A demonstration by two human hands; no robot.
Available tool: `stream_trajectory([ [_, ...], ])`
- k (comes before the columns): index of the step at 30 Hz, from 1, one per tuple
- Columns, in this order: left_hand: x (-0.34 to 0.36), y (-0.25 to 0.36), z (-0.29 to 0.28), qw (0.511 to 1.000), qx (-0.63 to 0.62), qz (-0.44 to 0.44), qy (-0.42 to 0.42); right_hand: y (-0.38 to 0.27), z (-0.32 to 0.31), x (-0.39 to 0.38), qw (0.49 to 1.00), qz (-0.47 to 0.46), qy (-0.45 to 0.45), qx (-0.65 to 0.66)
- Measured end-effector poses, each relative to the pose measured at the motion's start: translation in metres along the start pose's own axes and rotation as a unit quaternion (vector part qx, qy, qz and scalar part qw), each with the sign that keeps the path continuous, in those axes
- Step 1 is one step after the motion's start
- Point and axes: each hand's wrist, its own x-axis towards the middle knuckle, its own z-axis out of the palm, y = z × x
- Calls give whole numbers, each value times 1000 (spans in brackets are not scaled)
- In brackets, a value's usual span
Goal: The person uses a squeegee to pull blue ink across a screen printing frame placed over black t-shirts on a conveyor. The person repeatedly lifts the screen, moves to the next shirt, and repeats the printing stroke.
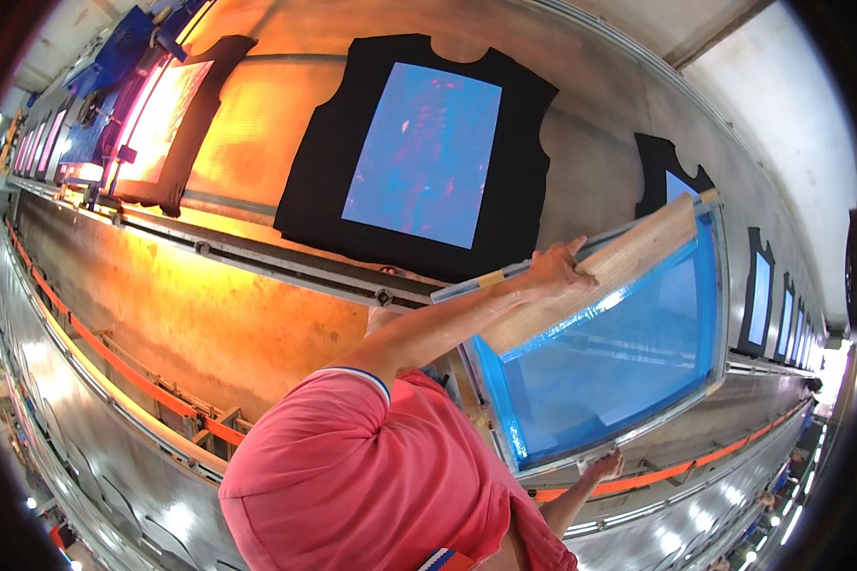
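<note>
My left hand (564,271) grips a long wooden squeegee (638,246) lying along the upper side of a screen frame (716,314) with blue mesh and blue tape. My right hand (604,466) is closed at the frame's lower edge, on something too small to make out. Beyond the frame a black shirt piece (305,205) with a large light-blue printed rectangle (419,157) lies flat on the long printing table (581,195).
More black pieces with pale rectangles (759,285) line the table rightward. At left, a blue machine (105,57) glows over another piece (195,124). A metal rail (248,253) edges the table; behind me runs an orange rail (133,376) beside a second metal table (114,447).
</note>
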Motion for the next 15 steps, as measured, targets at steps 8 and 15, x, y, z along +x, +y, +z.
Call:
stream_trajectory([
  [8,-70,-17,-84,986,-118,-20,117,-74,101,-19,990,-60,-124,33],
  [15,-224,-12,-189,929,-311,49,196,-120,206,-79,911,-205,-356,-21],
])
